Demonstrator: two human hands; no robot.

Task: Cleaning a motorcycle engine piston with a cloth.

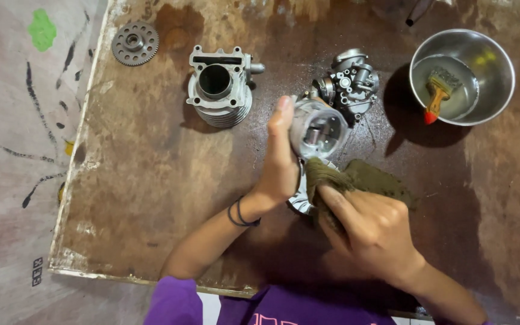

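The tabletop (151, 180) was a worn brown board, stained dark in patches and glossy where light fell on it, its pale left edge chipped and peeling. Beside it lay a greyish-pink floor (7, 210) marked with black streaks, a green paint blotch (42, 29) and small yellow spots.

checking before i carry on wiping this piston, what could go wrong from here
The piston is held over the board only by the left hand; if oily, it may slip onto the carburetor. The rag in the right hand could snag. An elbow might tip the bowl.
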